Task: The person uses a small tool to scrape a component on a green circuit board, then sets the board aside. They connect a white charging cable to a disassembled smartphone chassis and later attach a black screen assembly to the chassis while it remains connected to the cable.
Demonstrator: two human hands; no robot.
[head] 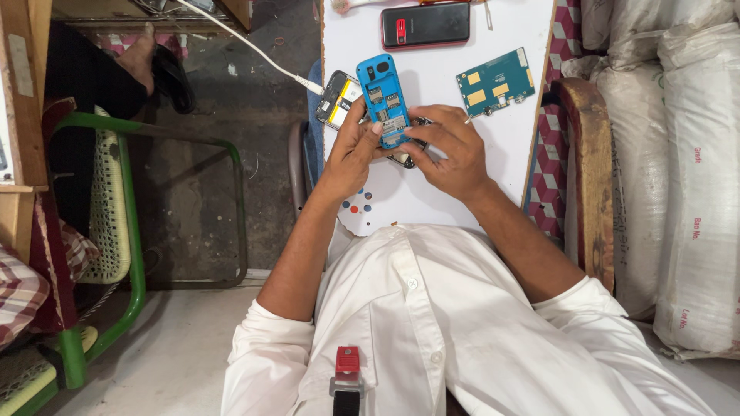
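- A white shirt (432, 323) is filling the near foreground.
- The left hand (351, 150) is gripping a blue phone (384, 100), back cover off, above the white board (439, 69).
- The right hand (455, 150) is clasping its lower end.
- A green circuit board (493, 81) is lying just right.

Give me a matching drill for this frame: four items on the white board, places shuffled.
Items:
1. blue phone body
2. green circuit board
3. black and red phone
4. open phone with yellow battery

Places:
A. lying at the far edge of the white board
B. held in both hands, left hand and right hand
C. plugged into the white cable, left of the blue one
D. lying flat to the right of the hands

Pairs: 1-B, 2-D, 3-A, 4-C
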